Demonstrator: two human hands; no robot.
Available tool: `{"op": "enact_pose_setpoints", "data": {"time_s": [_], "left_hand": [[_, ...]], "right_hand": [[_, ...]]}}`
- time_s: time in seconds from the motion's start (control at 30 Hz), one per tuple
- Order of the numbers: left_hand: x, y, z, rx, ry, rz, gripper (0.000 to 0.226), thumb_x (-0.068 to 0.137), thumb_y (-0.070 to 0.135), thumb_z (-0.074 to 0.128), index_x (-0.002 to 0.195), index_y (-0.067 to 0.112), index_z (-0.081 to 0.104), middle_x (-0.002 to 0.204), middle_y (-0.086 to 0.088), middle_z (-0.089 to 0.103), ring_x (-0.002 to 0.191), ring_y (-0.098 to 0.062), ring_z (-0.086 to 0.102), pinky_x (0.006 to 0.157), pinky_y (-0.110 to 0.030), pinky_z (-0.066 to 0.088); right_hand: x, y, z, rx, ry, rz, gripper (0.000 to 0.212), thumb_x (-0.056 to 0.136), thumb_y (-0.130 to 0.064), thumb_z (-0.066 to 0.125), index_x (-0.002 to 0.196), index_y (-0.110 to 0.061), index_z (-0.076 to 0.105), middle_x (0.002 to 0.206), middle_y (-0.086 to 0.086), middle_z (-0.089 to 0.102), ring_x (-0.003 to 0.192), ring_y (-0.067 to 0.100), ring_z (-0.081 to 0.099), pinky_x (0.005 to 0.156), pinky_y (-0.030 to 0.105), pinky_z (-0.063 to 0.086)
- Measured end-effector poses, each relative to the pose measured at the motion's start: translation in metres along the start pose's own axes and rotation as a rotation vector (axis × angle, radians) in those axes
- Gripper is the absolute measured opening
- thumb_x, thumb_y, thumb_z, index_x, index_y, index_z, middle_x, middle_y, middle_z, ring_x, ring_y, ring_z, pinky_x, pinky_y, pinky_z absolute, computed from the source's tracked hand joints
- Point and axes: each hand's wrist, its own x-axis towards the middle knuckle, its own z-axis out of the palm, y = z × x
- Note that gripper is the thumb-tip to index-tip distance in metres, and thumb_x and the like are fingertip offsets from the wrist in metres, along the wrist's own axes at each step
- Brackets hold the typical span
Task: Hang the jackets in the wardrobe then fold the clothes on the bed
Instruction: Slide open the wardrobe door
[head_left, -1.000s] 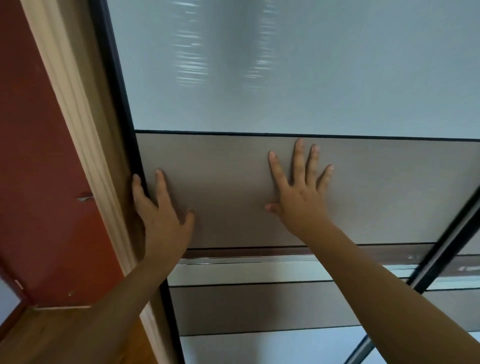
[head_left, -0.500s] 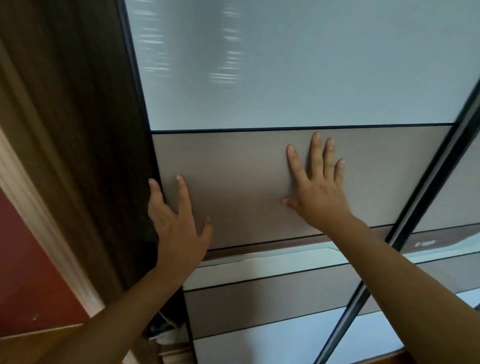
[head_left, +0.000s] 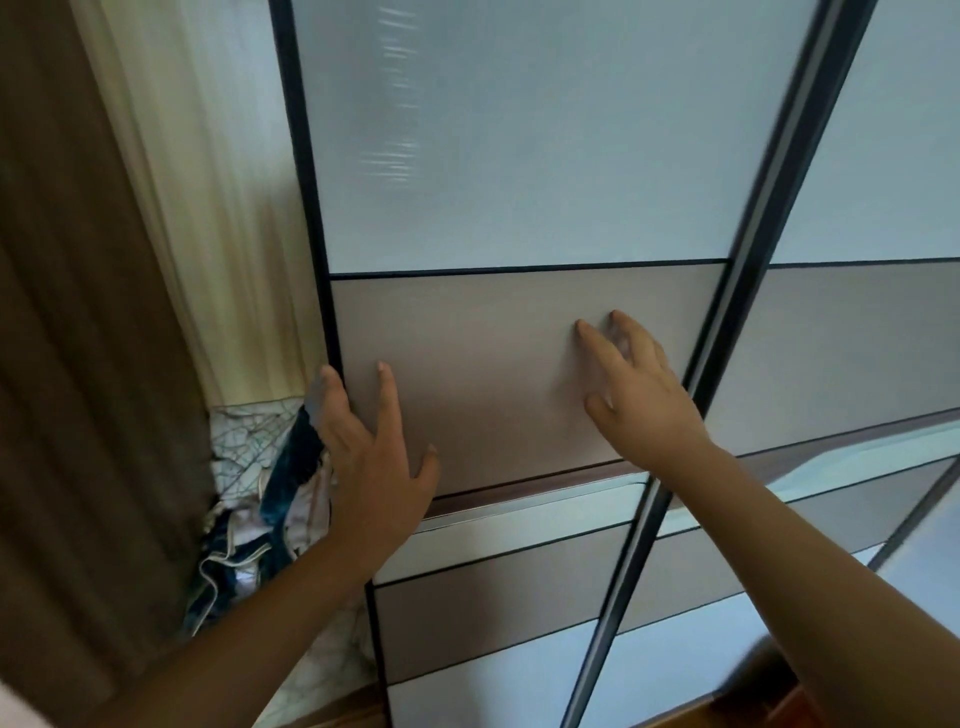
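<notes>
The sliding wardrobe door with frosted glass and taupe panels (head_left: 493, 374) lies under both flat palms, neither grip closed on anything: left hand (head_left: 374, 457), fingers straight, at its black left edge, right hand (head_left: 634, 395) spread near its right frame. Crumpled teal-and-white patterned cloth (head_left: 260, 493) sits just left of the left grip

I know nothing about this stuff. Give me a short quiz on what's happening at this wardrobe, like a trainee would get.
1. True or false: the right hand holds a jacket.
2. Which hand reaches the left edge of the sliding door? A: left hand. B: right hand.
3. What shows in the gap left of the door?

Key: 1 false, it lies open against the brown panel. 2 A. 3 patterned fabric.
</notes>
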Motion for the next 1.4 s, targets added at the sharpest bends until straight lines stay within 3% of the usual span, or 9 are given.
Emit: {"op": "enact_pose_setpoints", "data": {"time_s": [0.13,0.3,0.47,0.7,0.9,1.07,1.27,1.33,1.4], "left_hand": [[0.003,0.036,0.030,-0.019,-0.036,0.013,0.106,0.086,0.027,0.076,0.162,0.011,0.005,0.161,-0.028,-0.022,0.152,-0.040,-0.016,0.122,-0.034,-0.011],[0.008,0.079,0.065,0.011,-0.128,0.074,0.110,0.086,0.033,0.076,0.161,0.008,0.001,0.157,-0.028,-0.034,0.150,-0.044,-0.023,0.125,-0.052,0.006],[0.012,0.112,0.093,-0.107,-0.201,0.153,0.113,0.085,0.028,0.077,0.162,0.012,-0.005,0.157,-0.018,-0.042,0.150,-0.033,-0.032,0.123,-0.044,0.001],[0.021,0.155,0.124,-0.249,-0.324,0.261,0.111,0.090,0.025,0.071,0.160,0.015,-0.015,0.159,0.000,-0.041,0.153,-0.023,-0.023,0.125,-0.040,0.008],[0.036,0.186,0.142,-0.341,-0.424,0.316,0.108,0.097,0.028,0.065,0.152,0.028,-0.027,0.165,0.009,-0.029,0.154,-0.008,-0.016,0.125,-0.031,0.005],[0.051,0.201,0.149,-0.450,-0.586,0.258,0.103,0.098,0.031,0.064,0.157,0.036,-0.021,0.169,0.009,-0.003,0.153,-0.007,0.004,0.118,-0.025,0.011],[0.055,0.200,0.149,-0.455,-0.653,0.256,0.104,0.097,0.030,0.065,0.159,0.031,-0.018,0.169,0.008,-0.008,0.154,-0.008,0.001,0.118,-0.023,0.009],[0.056,0.194,0.143,-0.434,-0.650,0.276,0.100,0.098,0.030,0.065,0.160,0.028,-0.014,0.169,0.007,-0.009,0.155,-0.010,0.002,0.119,-0.024,0.011],[0.057,0.190,0.136,-0.333,-0.612,0.287,0.088,0.098,0.031,0.063,0.163,0.023,0.004,0.169,-0.002,0.008,0.153,-0.019,0.015,0.121,-0.033,0.023]], "right_hand": [[-0.008,0.042,-0.018,0.037,0.003,0.063,0.064,0.095,-0.020,0.060,0.155,-0.024,0.037,0.151,0.009,0.041,0.137,0.032,0.042,0.099,0.051,0.051],[-0.017,0.089,-0.033,0.039,0.037,0.092,0.051,0.099,-0.023,0.058,0.149,-0.019,0.045,0.133,0.009,0.056,0.118,0.029,0.054,0.092,0.046,0.054],[-0.024,0.127,-0.041,0.037,0.001,0.132,0.040,0.101,-0.030,0.057,0.139,-0.018,0.054,0.126,0.006,0.061,0.110,0.027,0.060,0.089,0.039,0.053],[-0.033,0.167,-0.057,-0.023,-0.204,0.230,0.039,0.101,-0.039,0.055,0.135,-0.022,0.056,0.122,0.004,0.064,0.102,0.025,0.063,0.087,0.040,0.054],[-0.045,0.189,-0.075,-0.037,-0.242,0.288,0.042,0.101,-0.045,0.054,0.138,-0.025,0.054,0.125,0.003,0.065,0.105,0.022,0.063,0.092,0.040,0.055],[-0.053,0.197,-0.088,-0.055,-0.284,0.317,0.044,0.101,-0.048,0.054,0.139,-0.025,0.053,0.122,0.004,0.066,0.105,0.022,0.063,0.093,0.043,0.055],[-0.067,0.193,-0.094,-0.055,-0.298,0.380,0.045,0.100,-0.050,0.053,0.140,-0.027,0.052,0.124,0.003,0.064,0.107,0.021,0.062,0.095,0.042,0.054],[-0.071,0.186,-0.096,-0.062,-0.321,0.409,0.047,0.100,-0.051,0.053,0.140,-0.027,0.052,0.124,0.003,0.065,0.108,0.021,0.062,0.095,0.042,0.053],[-0.076,0.177,-0.098,-0.075,-0.346,0.440,0.048,0.100,-0.051,0.053,0.141,-0.026,0.052,0.125,0.003,0.066,0.110,0.021,0.062,0.096,0.042,0.052]]}}
